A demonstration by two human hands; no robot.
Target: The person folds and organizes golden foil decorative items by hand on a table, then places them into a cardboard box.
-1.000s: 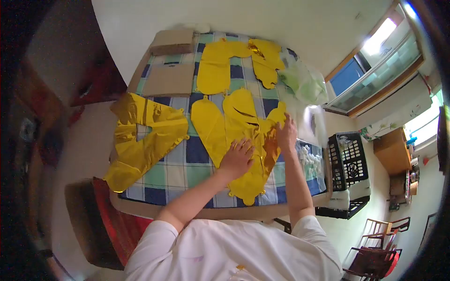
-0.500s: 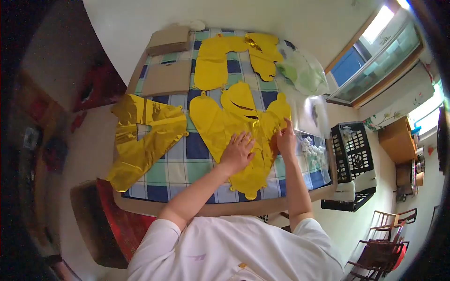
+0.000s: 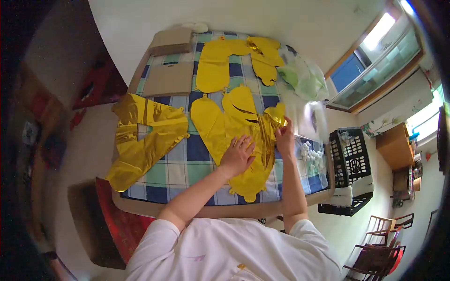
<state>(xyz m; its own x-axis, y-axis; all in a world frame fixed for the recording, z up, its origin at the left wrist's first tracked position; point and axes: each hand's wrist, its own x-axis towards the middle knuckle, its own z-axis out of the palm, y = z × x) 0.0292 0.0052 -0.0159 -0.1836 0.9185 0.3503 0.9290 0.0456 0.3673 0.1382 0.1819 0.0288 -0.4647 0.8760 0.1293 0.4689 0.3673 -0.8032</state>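
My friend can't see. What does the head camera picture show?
A person's left hand presses flat on a gold foil balloon while the right hand pinches its edge. More gold balloons lie on the checked table.

The right hand [image 3: 284, 137] has now folded the gold foil balloon's [image 3: 234, 136] right edge up and inward, crumpling it.

Your balloons [image 3: 239, 126] are shiny gold-yellow foil. The cloth [image 3: 197, 154] under them is checked in navy, mint green and white. You have brown cardboard [image 3: 169, 78] and a black crate [image 3: 349, 154] nearby.
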